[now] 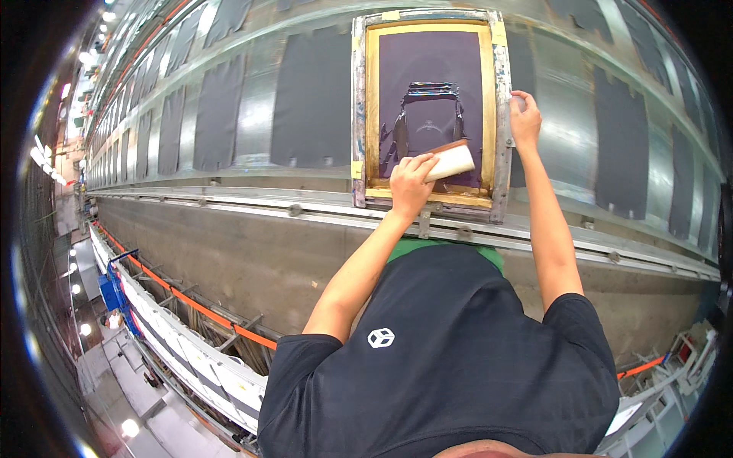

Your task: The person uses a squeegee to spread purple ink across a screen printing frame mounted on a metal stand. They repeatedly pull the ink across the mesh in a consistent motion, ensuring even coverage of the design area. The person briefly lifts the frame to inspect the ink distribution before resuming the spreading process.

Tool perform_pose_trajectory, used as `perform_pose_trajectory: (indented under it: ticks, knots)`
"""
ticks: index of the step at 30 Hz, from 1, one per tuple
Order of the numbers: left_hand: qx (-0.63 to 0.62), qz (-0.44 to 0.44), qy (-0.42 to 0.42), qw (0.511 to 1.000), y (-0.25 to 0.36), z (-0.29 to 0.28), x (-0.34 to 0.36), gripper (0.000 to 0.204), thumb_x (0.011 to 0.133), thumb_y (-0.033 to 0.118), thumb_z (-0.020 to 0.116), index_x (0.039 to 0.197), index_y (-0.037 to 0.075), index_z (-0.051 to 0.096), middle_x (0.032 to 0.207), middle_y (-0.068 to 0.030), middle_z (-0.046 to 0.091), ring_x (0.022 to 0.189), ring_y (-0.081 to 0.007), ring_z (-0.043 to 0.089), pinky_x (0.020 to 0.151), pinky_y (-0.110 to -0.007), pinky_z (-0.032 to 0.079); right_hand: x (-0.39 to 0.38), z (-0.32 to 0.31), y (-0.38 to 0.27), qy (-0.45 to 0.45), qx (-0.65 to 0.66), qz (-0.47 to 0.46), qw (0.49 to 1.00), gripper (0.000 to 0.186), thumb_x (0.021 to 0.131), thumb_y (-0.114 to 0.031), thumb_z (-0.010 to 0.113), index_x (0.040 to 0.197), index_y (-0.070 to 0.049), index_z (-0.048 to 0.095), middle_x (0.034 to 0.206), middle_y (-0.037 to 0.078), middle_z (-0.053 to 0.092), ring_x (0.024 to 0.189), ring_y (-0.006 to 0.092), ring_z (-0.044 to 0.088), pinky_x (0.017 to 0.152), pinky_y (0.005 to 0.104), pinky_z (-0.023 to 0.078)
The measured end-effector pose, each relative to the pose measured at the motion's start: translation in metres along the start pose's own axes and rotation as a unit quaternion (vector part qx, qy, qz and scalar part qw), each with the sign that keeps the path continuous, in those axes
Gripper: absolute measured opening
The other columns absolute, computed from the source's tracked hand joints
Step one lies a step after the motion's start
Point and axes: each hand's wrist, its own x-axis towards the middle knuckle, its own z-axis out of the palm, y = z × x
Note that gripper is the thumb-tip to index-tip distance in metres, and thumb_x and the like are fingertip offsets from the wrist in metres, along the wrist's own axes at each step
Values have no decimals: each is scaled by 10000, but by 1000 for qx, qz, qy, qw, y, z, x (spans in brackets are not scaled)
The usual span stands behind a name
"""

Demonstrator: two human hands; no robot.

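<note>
A screen printing frame (500, 172) lies on the long metal table in front of me, with yellow tape round its dark purple mesh. My left hand (412, 183) is closed round a cream-coloured squeegee (452, 162), tilted over the near part of the mesh. Dark, glossy ink (432, 90) sits in ridges towards the far middle of the mesh, with streaks running down both sides. At the frame's right edge is my right hand (525, 118), its fingers curled and the thumb and forefinger pinched against the rail.
Dark fabric pieces (309, 99) lie in rows on the table to both sides of the frame. A metal rail (305, 210) runs along the near edge. Behind me to the left are an orange bar (206, 305) and a blue device (113, 294).
</note>
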Motion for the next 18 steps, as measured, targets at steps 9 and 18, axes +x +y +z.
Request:
perform_pose_trajectory:
  ticks: [9, 18]
  knots:
    - [12, 114, -166, 979, -207, -161, -5, 488, 663, -22, 702, 1118, 143, 760, 1152, -4, 736, 1038, -243, 654, 890, -380, 536, -104, 183, -84, 0, 44, -15, 999, 228, 898, -222, 631, 1087, -134, 721, 622, 110, 596, 585, 234, 584, 634, 401, 474]
    - [47, 32, -122, 991, -255, -233, -73, 523, 650, -38, 713, 1144, 126, 760, 1181, -44, 737, 1039, -286, 662, 911, -401, 538, -133, 237, -105, -26, 24, 17, 999, 270, 885, -189, 598, 1126, -138, 707, 599, 148, 568, 549, 269, 565, 599, 419, 454]
